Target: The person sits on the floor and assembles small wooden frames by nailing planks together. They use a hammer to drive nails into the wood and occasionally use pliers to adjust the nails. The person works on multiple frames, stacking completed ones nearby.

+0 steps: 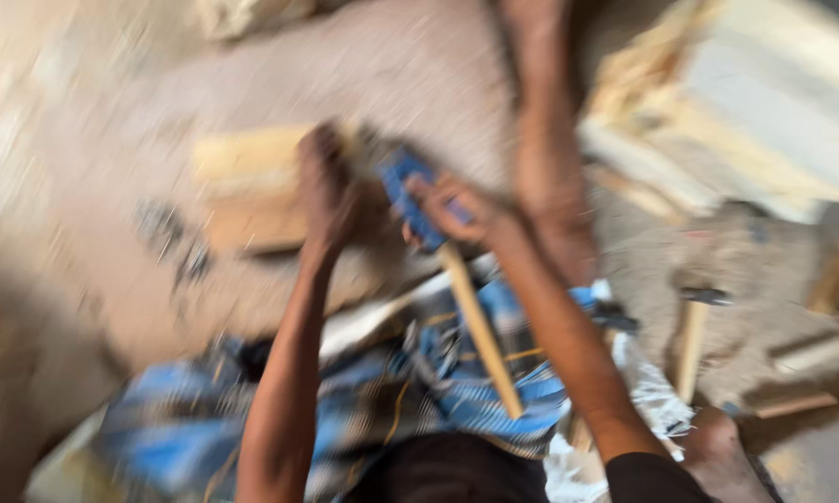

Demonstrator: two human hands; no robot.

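Observation:
The picture is heavily motion-blurred. My left hand (326, 191) rests on a pale wooden block (247, 191) lying on the dusty ground. My right hand (457, 212) is closed on a tool with a blue head (408, 191) and a long wooden handle (480, 326) that slants down toward my lap. The blue head sits right next to the block, between my two hands. My bare leg (550, 168) stretches up past my right hand.
A blue checked cloth (419, 391) covers my lap. A hammer with a wooden handle (691, 340) lies on the ground at the right. Stacked pale wood pieces (745, 112) fill the upper right. Wood scraps (792, 401) lie at the far right.

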